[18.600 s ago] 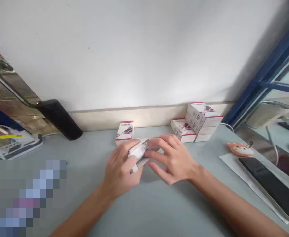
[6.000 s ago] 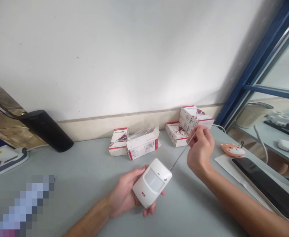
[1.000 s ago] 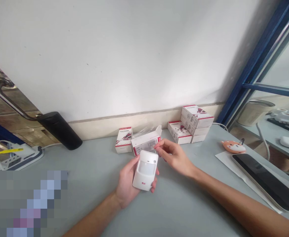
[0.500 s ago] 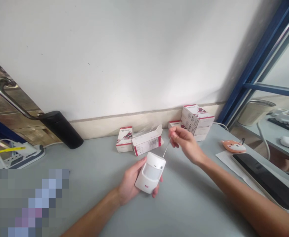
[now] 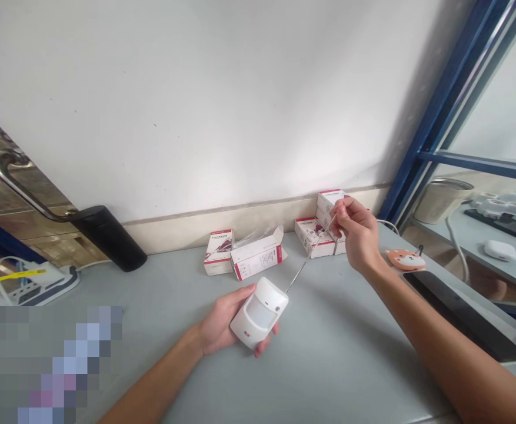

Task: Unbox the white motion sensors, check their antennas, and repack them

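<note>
A white motion detector (image 5: 260, 313) rests tilted in my left hand (image 5: 225, 321), whose thumb lies along its left edge while fingertips show at the right. From the detector's upper right corner a thin metal telescopic antenna (image 5: 298, 277) runs up and to the right, drawn out long. Its far end is pinched between thumb and fingers of my right hand (image 5: 355, 227), which is in front of the stacked boxes. The detector's back is hidden.
Behind lie a small box (image 5: 219, 252), an opened box (image 5: 258, 261) with clear plastic, and stacked boxes (image 5: 313, 235). A black phone-like slab (image 5: 465, 315) and an orange animal-shaped item (image 5: 405, 259) are right. A power strip (image 5: 50, 285) and a black cylinder (image 5: 110, 238) are left.
My right hand has moved up and to the right, and the antenna is now much longer. The detector has shifted slightly left and tilted more in my left hand.
</note>
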`<control>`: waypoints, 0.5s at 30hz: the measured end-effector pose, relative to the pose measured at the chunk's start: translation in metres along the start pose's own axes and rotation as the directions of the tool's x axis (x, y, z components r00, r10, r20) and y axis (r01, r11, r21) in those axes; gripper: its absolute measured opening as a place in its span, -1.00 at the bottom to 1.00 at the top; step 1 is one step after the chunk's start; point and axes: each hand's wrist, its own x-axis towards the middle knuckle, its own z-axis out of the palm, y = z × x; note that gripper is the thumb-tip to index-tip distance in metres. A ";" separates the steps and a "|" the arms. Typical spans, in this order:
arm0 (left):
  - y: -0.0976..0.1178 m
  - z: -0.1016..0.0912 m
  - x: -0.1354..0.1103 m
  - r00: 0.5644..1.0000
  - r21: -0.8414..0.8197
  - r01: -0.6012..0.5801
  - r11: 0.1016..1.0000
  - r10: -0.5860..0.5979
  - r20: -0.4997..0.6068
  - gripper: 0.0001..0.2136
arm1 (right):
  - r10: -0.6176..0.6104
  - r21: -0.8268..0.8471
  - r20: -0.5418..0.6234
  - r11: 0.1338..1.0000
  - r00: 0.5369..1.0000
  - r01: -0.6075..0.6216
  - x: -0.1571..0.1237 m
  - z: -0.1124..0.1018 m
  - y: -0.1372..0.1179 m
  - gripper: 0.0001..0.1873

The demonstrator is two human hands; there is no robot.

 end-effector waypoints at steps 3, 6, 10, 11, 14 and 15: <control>-0.001 0.001 0.001 1.000 -0.021 -0.003 1.000 0.002 -0.016 -0.42 | -0.028 -0.047 -0.048 0.999 0.998 0.026 0.000 -0.002 0.009 -0.61; -0.001 0.003 0.000 0.999 -0.039 -0.005 0.999 0.004 -0.033 -0.43 | -0.044 -0.066 -0.060 0.997 0.997 0.040 -0.002 -0.003 0.015 -0.60; -0.001 0.005 0.001 0.999 -0.054 -0.007 0.999 0.004 -0.052 -0.42 | -0.052 -0.137 -0.039 0.989 0.998 0.047 -0.008 0.000 0.019 -0.59; -0.002 0.005 0.001 0.998 -0.057 -0.006 0.998 0.003 -0.056 -0.43 | -0.048 -0.161 -0.032 0.986 0.998 0.043 -0.010 0.002 0.020 -0.59; -0.003 0.005 0.002 0.998 -0.072 -0.023 0.997 0.018 -0.067 -0.45 | -0.025 -0.224 0.019 0.974 1.000 0.029 -0.019 0.008 0.022 -0.58; -0.003 0.005 0.003 0.997 -0.079 -0.032 0.996 0.027 -0.070 -0.45 | -0.014 -0.243 0.045 0.970 0.999 0.025 -0.022 0.011 0.023 -0.59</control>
